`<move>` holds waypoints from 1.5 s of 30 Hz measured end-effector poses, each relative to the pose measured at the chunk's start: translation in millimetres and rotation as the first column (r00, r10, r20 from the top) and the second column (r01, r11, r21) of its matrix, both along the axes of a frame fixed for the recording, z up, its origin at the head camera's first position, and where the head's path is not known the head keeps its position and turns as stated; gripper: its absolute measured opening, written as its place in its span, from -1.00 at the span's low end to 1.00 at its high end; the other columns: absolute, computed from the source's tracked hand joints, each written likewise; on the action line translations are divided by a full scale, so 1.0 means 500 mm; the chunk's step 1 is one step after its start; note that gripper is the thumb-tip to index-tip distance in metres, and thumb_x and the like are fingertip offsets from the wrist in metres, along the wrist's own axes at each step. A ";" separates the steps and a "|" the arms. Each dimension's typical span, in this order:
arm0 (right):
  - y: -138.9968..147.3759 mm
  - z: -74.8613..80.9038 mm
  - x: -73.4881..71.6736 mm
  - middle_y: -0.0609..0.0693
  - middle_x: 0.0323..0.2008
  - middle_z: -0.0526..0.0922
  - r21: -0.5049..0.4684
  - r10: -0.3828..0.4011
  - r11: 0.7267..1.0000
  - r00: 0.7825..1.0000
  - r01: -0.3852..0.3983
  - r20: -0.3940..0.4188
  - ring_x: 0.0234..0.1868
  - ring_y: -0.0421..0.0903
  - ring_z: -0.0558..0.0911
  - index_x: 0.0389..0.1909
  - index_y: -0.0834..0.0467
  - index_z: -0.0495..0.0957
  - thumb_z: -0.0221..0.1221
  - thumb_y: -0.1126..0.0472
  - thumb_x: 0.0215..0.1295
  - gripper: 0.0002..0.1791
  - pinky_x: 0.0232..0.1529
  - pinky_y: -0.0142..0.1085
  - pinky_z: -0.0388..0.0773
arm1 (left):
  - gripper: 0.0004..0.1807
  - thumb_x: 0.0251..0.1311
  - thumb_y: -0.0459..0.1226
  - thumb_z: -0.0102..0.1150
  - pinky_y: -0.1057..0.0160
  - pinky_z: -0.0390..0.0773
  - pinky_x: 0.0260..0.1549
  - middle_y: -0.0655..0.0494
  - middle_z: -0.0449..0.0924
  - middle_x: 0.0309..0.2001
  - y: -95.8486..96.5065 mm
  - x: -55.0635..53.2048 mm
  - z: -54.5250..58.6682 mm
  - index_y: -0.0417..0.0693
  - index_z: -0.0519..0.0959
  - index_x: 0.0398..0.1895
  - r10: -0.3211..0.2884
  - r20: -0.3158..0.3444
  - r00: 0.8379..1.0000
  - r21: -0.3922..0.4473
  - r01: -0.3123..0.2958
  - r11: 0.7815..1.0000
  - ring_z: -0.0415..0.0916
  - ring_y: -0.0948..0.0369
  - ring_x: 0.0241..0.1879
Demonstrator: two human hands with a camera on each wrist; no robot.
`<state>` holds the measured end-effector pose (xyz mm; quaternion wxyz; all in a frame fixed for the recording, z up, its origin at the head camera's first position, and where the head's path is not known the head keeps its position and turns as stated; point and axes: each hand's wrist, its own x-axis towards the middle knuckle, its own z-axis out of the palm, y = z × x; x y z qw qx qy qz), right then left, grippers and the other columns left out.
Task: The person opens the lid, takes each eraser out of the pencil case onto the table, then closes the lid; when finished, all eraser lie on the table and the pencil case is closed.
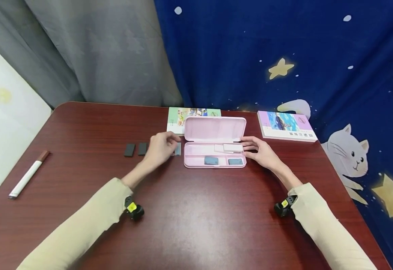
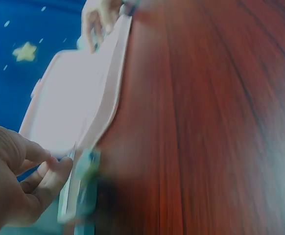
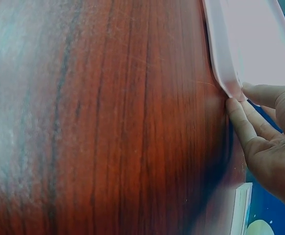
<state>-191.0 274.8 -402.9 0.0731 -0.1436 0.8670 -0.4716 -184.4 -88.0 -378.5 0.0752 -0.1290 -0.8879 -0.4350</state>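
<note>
A pink pencil case (image 1: 199, 161) lies open in the middle of a dark red-brown table (image 1: 196, 210), its lid raised on the far side. Its far compartment holds a white block (image 1: 232, 148) at the right; a left blue-grey block (image 1: 211, 160) and a right blue-grey block (image 1: 235, 161) sit in the near compartments.

A person in pale sleeves reaches in from the near side. The left hand (image 1: 159, 150) is beside the case's left end, thumb and fingertips drawn close together near a small pale blue piece (image 1: 178, 149); I cannot tell whether they pinch it. The right hand (image 1: 262, 152) has its fingers spread, tips touching the case's right end.

Two dark blocks (image 1: 143, 149) lie left of the left hand. Farther left rests a white marker (image 1: 25, 180) with a brown cap. A green book (image 1: 174, 120) lies behind the case, a purple-edged book (image 1: 287, 125) to the far right.
</note>
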 end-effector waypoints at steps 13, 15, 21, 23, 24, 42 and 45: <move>-0.020 0.031 0.011 0.38 0.05 0.52 -0.043 0.010 0.999 1.000 -0.009 0.025 0.05 0.26 0.54 0.26 0.41 0.33 0.17 0.56 0.21 -0.44 0.11 0.02 0.46 | -0.88 0.12 -0.53 0.15 0.40 0.47 -0.45 0.02 0.61 -0.46 0.215 -0.030 -0.014 -0.26 0.65 -0.34 -0.234 0.019 0.972 0.012 0.234 0.972 0.48 0.21 -0.46; -0.014 0.024 0.008 0.37 0.06 0.52 -0.048 0.012 0.999 1.000 -0.011 0.016 0.05 0.24 0.55 0.26 0.39 0.33 0.18 0.55 0.21 -0.44 0.11 -0.02 0.48 | -0.88 0.11 -0.53 0.16 0.38 0.49 -0.43 0.03 0.61 -0.47 0.244 -0.034 -0.013 -0.24 0.66 -0.34 -0.236 0.008 0.972 -0.023 0.236 0.971 0.50 0.20 -0.45; -0.003 0.003 -0.001 0.36 0.07 0.52 -0.077 0.034 0.996 0.999 -0.034 -0.004 0.04 0.24 0.56 0.26 0.39 0.33 0.19 0.54 0.21 -0.43 0.08 -0.09 0.51 | -0.82 0.10 -0.52 0.17 0.30 0.56 -0.27 0.03 0.66 -0.37 0.307 -0.042 0.001 -0.19 0.68 -0.27 -0.270 -0.006 0.963 -0.200 0.263 0.944 0.57 0.16 -0.29; -0.002 0.003 0.000 0.34 0.06 0.53 -0.072 0.035 0.997 0.999 -0.036 -0.012 0.03 0.21 0.57 0.25 0.38 0.35 0.19 0.54 0.20 -0.44 0.05 -0.18 0.54 | -0.82 0.13 -0.48 0.17 0.27 0.57 -0.25 0.04 0.66 -0.32 0.322 -0.043 0.005 -0.16 0.69 -0.25 -0.280 0.005 0.960 -0.269 0.271 0.924 0.57 0.16 -0.24; -0.002 0.003 0.000 0.32 0.06 0.54 -0.071 0.038 0.997 0.999 -0.039 -0.021 0.02 0.19 0.58 0.24 0.37 0.35 0.19 0.54 0.20 -0.45 0.03 -0.24 0.54 | -0.82 0.14 -0.46 0.18 0.26 0.57 -0.24 0.04 0.66 -0.30 0.328 -0.044 0.006 -0.14 0.70 -0.25 -0.281 0.012 0.960 -0.300 0.271 0.914 0.57 0.16 -0.22; 0.001 -0.001 -0.003 0.37 0.08 0.51 -0.095 0.040 0.995 0.999 -0.041 -0.018 0.04 0.26 0.55 0.27 0.40 0.33 0.18 0.55 0.21 -0.43 0.03 -0.22 0.54 | -0.84 0.17 -0.31 0.23 0.17 0.46 -0.01 0.04 0.61 -0.16 0.357 -0.047 -0.002 0.00 0.69 -0.18 -0.197 0.068 0.978 -0.507 0.204 0.838 0.40 0.06 0.00; 0.001 0.001 -0.003 0.36 0.08 0.52 -0.092 0.037 0.995 0.999 -0.037 -0.006 0.05 0.24 0.55 0.27 0.39 0.33 0.18 0.54 0.22 -0.43 0.04 -0.16 0.53 | -0.83 0.17 -0.30 0.25 0.18 0.46 -0.04 0.05 0.60 -0.18 0.358 -0.047 -0.001 0.03 0.70 -0.18 -0.195 0.072 0.978 -0.521 0.203 0.829 0.42 0.07 -0.04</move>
